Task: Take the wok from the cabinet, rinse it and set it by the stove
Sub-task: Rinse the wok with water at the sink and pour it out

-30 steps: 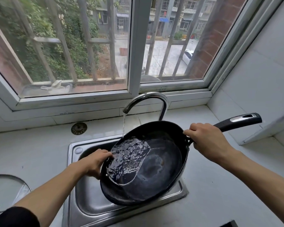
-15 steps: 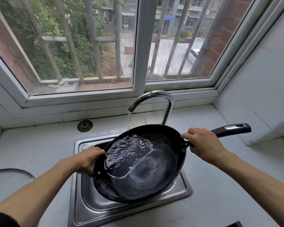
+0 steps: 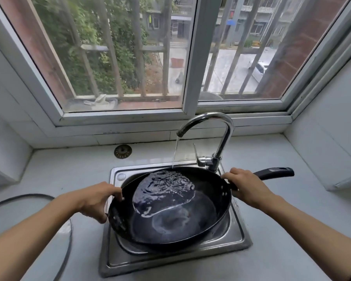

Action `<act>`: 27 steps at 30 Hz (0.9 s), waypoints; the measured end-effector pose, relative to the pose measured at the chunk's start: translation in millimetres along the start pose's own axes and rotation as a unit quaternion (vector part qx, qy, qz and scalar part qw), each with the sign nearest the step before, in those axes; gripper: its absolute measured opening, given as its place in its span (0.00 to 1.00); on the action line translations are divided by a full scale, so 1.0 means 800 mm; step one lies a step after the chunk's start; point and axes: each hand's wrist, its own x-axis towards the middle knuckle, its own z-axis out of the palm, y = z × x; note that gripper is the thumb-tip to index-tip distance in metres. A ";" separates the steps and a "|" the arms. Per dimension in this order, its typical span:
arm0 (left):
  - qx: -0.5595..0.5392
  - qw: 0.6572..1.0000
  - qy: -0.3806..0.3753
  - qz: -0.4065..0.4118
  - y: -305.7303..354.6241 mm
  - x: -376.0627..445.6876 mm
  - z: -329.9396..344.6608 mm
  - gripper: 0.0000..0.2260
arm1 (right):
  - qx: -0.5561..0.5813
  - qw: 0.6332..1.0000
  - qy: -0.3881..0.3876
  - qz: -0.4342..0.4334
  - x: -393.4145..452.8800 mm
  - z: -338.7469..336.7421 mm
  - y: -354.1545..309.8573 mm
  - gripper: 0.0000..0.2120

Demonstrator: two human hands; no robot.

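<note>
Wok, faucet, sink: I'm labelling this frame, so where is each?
wok (image 3: pixel 190 226), head view, on its wet inner base.
faucet (image 3: pixel 227 126), head view, on the curved spout.
sink (image 3: pixel 238 230), head view, on its right rim.

wok (image 3: pixel 170 211): no readable text
faucet (image 3: pixel 221 138): no brand or mark legible
window (image 3: pixel 190 57): street signs outside too blurred to read

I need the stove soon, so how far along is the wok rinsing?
Done: the wok is out and over the sink. In hand: the left hand grips its rim, the right hand its handle, while the tap runs water into it. Left: pour out, shut the tap, set it by the stove, which is out of view.
</note>
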 end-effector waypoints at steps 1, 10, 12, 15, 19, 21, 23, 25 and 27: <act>-0.002 1.000 -0.007 -0.002 0.002 -0.005 -0.002 0.21 | 0.004 1.000 -0.006 -0.002 0.001 0.004 -0.001 0.20; -0.094 0.995 0.027 0.007 -0.001 -0.037 -0.019 0.16 | 0.060 0.995 -0.072 -0.018 0.009 0.018 -0.002 0.18; -0.077 0.996 0.045 0.010 -0.003 -0.038 -0.021 0.14 | 0.067 0.995 -0.077 -0.023 0.010 0.018 -0.003 0.18; -0.040 0.997 0.064 0.024 -0.005 -0.038 -0.022 0.12 | 0.080 0.993 -0.076 -0.031 0.012 0.019 -0.004 0.17; -0.018 0.994 0.105 0.025 -0.005 -0.036 -0.017 0.16 | 0.076 0.995 -0.062 -0.034 0.013 0.020 -0.002 0.19; 0.018 0.990 0.134 0.028 -0.008 -0.036 -0.010 0.15 | 0.064 0.996 -0.057 -0.035 0.012 0.020 -0.001 0.20; 0.049 0.985 0.160 0.042 -0.015 -0.034 -0.004 0.16 | 0.056 0.996 -0.053 -0.039 0.012 0.020 0.000 0.20; 0.053 0.983 0.171 0.046 -0.017 -0.032 -0.004 0.16 | 0.055 0.996 -0.051 -0.044 0.013 0.019 0.001 0.19; 0.048 0.985 0.161 0.039 -0.014 -0.031 -0.008 0.15 | 0.059 0.996 -0.049 -0.045 0.015 0.016 0.002 0.17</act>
